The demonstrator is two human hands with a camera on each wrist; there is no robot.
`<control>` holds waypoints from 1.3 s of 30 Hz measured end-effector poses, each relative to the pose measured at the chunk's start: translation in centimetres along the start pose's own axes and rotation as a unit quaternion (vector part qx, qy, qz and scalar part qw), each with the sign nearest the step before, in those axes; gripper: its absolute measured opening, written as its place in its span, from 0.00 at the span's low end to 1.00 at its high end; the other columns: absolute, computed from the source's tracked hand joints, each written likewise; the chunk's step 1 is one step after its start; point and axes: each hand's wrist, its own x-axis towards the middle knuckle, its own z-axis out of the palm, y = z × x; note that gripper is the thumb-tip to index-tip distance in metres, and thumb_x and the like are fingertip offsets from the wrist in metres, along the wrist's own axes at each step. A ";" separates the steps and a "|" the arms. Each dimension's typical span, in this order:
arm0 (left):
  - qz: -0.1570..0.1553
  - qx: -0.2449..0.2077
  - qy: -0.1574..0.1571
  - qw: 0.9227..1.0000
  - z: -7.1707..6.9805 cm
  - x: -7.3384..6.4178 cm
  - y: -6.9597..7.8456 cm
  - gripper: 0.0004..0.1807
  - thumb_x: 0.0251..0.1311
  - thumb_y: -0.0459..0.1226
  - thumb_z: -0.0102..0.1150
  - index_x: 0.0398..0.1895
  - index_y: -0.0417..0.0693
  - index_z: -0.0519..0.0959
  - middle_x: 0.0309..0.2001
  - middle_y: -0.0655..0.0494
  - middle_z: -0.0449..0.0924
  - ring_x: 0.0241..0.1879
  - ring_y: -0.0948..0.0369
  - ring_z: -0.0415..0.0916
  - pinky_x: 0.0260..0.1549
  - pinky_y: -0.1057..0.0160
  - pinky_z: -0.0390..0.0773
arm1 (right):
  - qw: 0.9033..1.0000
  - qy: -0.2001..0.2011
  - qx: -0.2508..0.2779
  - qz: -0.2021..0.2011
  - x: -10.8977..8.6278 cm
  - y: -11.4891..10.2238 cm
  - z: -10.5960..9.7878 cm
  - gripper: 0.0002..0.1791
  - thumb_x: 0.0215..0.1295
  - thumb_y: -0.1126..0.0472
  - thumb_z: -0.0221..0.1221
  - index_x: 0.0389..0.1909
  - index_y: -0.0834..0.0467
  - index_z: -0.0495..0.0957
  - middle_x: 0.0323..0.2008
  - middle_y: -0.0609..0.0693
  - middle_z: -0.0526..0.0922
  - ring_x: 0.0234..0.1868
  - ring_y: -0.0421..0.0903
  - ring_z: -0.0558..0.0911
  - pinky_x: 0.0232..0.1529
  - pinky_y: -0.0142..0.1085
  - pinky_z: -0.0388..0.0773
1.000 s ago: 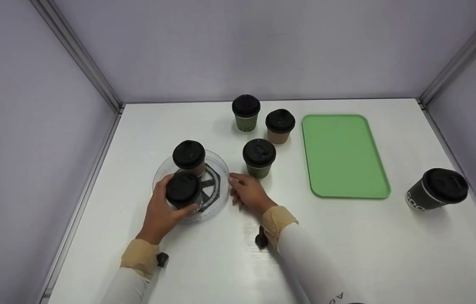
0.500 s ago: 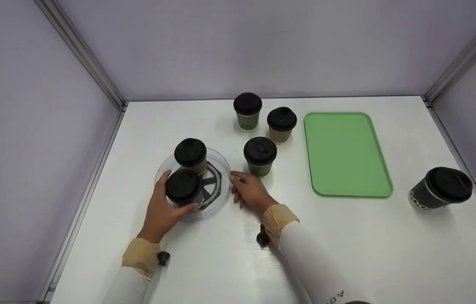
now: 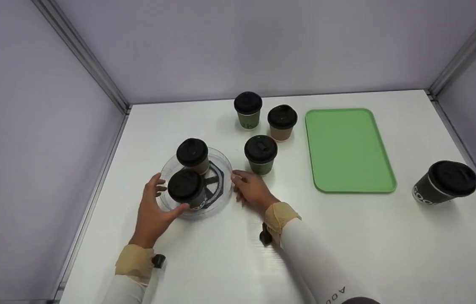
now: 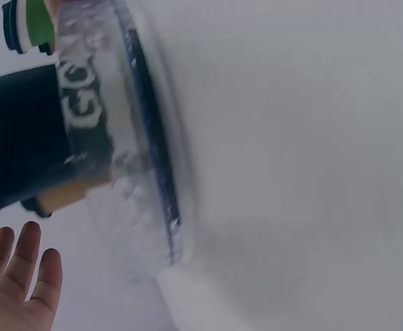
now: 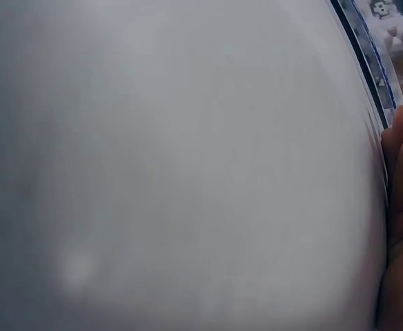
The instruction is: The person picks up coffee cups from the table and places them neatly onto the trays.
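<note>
A dark paper coffee cup (image 3: 187, 189) with a black lid stands upright inside a clear round tray (image 3: 225, 192) with a dark spoked pattern on its bottom. Behind it, in the same tray, is a brown cup (image 3: 192, 154), also black-lidded. My left hand (image 3: 153, 217) is spread around the near left of the dark cup, fingers apart from it; the left wrist view shows these fingers (image 4: 27, 255) extended and holding nothing. With thumb and fingertips, my right hand (image 3: 252, 192) pinches the tray's right rim. In the right wrist view those fingers (image 5: 401, 145) meet the tray's edge.
Beyond my right hand stand a green cup (image 3: 261, 156), a brown cup (image 3: 281, 124) and another green cup (image 3: 248, 112). A flat green tray (image 3: 349, 152) lies to their right. Far right is a larger dark cup (image 3: 440, 185). Pale walls (image 3: 238, 46) enclose the table.
My left hand has let go of the dark cup and moved slightly left, leaving it standing in the round tray. The right hand stays at the rim. The head view has shifted a little.
</note>
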 end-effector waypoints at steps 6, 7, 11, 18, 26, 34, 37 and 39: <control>0.025 -0.010 0.047 0.999 -1.6 0.7 1.2 0.55 0.41 0.46 0.80 0.72 0.47 0.57 0.59 0.47 0.67 0.56 0.56 0.66 0.57 0.51 0.63 | 1.000 0.001 -0.005 0.008 -0.1 -0.2 -0.3 0.25 0.74 0.47 0.52 0.61 0.60 0.74 0.29 0.53 0.81 0.19 0.46 0.80 0.19 0.40 0.78; 0.030 -0.012 0.052 0.998 -1.8 0.7 1.5 0.55 0.41 0.45 0.80 0.71 0.46 0.57 0.59 0.47 0.67 0.56 0.56 0.66 0.57 0.51 0.63 | 1.000 0.000 -0.001 0.009 -0.1 -0.3 -0.3 0.24 0.74 0.47 0.52 0.60 0.60 0.75 0.30 0.54 0.81 0.19 0.46 0.80 0.19 0.40 0.78; 0.056 -0.012 0.065 0.996 -2.2 1.0 2.4 0.51 0.43 0.42 0.80 0.69 0.42 0.60 0.56 0.44 0.69 0.56 0.55 0.67 0.56 0.52 0.64 | 1.000 -0.001 0.013 0.008 -0.3 -0.5 -0.2 0.23 0.74 0.47 0.52 0.53 0.62 0.77 0.30 0.55 0.81 0.20 0.47 0.80 0.21 0.40 0.79; 0.103 -0.003 0.086 0.991 -1.6 1.8 3.8 0.45 0.45 0.43 0.78 0.65 0.42 0.64 0.53 0.50 0.69 0.55 0.55 0.66 0.55 0.55 0.65 | 1.000 0.004 0.010 0.000 -0.6 -0.6 -0.4 0.21 0.73 0.49 0.53 0.39 0.65 0.80 0.25 0.57 0.81 0.20 0.47 0.80 0.23 0.40 0.80; 0.169 -0.050 0.105 0.979 -0.2 3.6 5.5 0.41 0.46 0.40 0.76 0.63 0.39 0.66 0.54 0.49 0.70 0.55 0.56 0.68 0.54 0.55 0.68 | 1.000 -0.019 -0.010 0.005 -2.5 -1.3 -2.0 0.26 0.72 0.45 0.53 0.33 0.67 0.79 0.25 0.57 0.81 0.23 0.50 0.82 0.25 0.41 0.80; 0.178 -0.092 0.118 0.973 1.5 4.6 7.4 0.40 0.46 0.39 0.76 0.63 0.39 0.67 0.57 0.50 0.71 0.55 0.56 0.69 0.53 0.52 0.71 | 0.999 -0.019 -0.003 -0.037 -4.8 -2.6 -4.0 0.26 0.74 0.47 0.52 0.39 0.70 0.78 0.32 0.55 0.83 0.31 0.49 0.83 0.34 0.42 0.82; 0.183 -0.102 0.120 0.970 2.0 5.1 8.3 0.40 0.47 0.40 0.76 0.63 0.40 0.67 0.57 0.51 0.71 0.56 0.57 0.69 0.54 0.53 0.71 | 0.998 -0.019 0.004 -0.056 -6.4 -4.8 -4.7 0.21 0.75 0.52 0.51 0.38 0.69 0.78 0.34 0.61 0.82 0.33 0.56 0.84 0.36 0.46 0.82; 0.190 -0.106 0.119 0.969 2.2 5.5 8.9 0.41 0.47 0.40 0.76 0.64 0.41 0.66 0.57 0.50 0.71 0.56 0.56 0.69 0.54 0.53 0.71 | 0.998 -0.015 0.008 -0.063 -7.3 -6.2 -5.2 0.20 0.76 0.55 0.50 0.38 0.71 0.78 0.35 0.65 0.82 0.35 0.60 0.83 0.38 0.48 0.82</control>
